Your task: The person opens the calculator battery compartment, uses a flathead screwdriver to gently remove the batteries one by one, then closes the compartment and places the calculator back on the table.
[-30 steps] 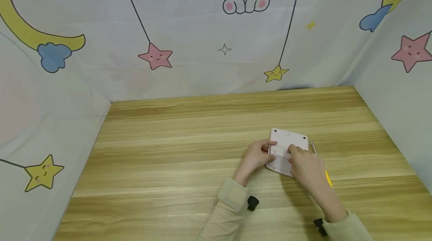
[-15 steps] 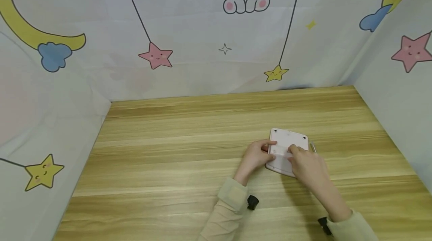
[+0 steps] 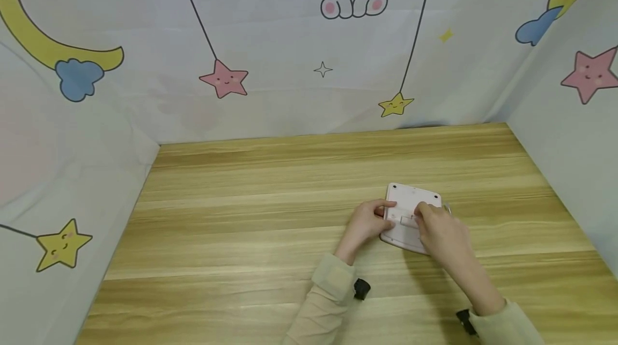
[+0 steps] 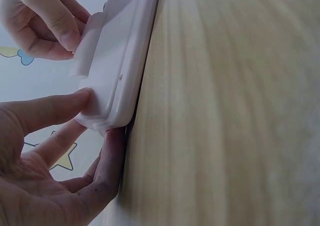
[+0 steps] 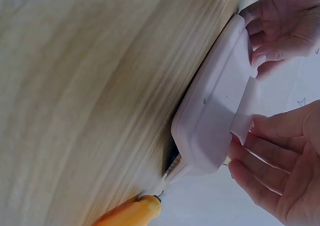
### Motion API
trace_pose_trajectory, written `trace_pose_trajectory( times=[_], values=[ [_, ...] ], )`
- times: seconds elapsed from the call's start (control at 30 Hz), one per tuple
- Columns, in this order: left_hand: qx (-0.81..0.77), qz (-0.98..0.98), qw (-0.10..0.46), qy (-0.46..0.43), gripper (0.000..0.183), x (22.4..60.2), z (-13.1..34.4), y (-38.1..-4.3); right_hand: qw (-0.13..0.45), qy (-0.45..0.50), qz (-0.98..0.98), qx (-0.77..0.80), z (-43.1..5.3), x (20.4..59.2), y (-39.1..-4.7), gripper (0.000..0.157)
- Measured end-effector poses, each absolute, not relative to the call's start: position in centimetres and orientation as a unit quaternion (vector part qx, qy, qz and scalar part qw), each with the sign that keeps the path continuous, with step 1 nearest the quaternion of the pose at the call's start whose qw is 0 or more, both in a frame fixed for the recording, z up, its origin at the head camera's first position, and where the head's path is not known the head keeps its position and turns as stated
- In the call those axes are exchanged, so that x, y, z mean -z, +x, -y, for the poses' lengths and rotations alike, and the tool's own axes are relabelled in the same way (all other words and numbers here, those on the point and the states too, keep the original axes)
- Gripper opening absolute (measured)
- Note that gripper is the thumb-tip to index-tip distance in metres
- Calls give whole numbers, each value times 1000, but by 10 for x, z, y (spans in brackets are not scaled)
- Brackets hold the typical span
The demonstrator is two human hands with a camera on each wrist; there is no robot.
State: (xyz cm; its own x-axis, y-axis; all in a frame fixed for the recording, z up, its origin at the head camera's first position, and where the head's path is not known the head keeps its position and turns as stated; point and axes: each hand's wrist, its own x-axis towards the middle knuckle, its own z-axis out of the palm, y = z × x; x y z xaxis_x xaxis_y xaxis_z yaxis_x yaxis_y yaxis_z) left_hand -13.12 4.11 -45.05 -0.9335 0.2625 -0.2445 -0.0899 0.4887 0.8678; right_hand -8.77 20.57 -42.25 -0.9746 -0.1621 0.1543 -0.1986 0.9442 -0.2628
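The right hand's (image 3: 443, 235) thumb and fingers are pinched together on the cover (image 5: 246, 111), which tilts up from the device (image 3: 406, 203); the left hand (image 3: 365, 222), parted just enough, grips the device's left edge. A crooked pull could crack the cover or slip it free; a loose left grip might let the device skid. It lies right of centre on the tabletop (image 3: 241, 216), the screwdriver (image 5: 132, 213) just right. Its dark-footed end points far; its long axis seemingly runs near to far, near end leaning left.
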Motion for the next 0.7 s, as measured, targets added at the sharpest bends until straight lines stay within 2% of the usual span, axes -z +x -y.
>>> trace_pose_trajectory(
  times=[0.17,0.7],
  values=[
    [-506,-842,179,46,43,451,-41,-132,72,93,983,-139,-205,421,-88,2],
    [-512,-838,187,39,43,452,-42,-132,123,105,976,-147,-206,424,-85,5]
  ],
)
